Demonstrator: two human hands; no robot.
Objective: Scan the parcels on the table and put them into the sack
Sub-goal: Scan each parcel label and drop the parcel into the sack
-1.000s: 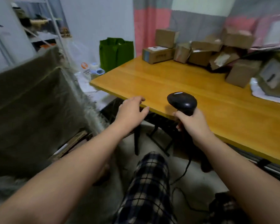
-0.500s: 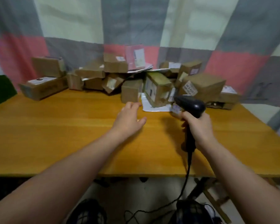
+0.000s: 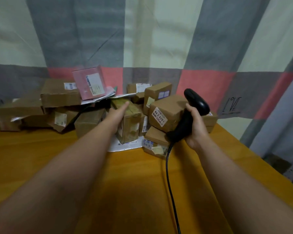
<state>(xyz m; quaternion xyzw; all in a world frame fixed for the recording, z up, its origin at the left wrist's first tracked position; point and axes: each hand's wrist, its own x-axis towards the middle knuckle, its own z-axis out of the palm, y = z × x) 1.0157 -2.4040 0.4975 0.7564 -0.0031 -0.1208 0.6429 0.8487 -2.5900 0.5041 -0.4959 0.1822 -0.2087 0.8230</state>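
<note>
The parcels (image 3: 166, 114) lie heaped at the far side of the table (image 3: 41, 157), against the curtain (image 3: 142, 39). The left hand (image 3: 119, 111) rests with straight fingers on the upright box (image 3: 130, 125) at the pile's centre. To its right, the right hand (image 3: 195, 125) grips the black scanner (image 3: 195, 102), whose cable (image 3: 169, 174) runs toward the near edge

place: home room | cues: patchwork curtain (image 3: 91, 31), labelled parcels (image 3: 166, 114), table (image 3: 41, 157)
</note>
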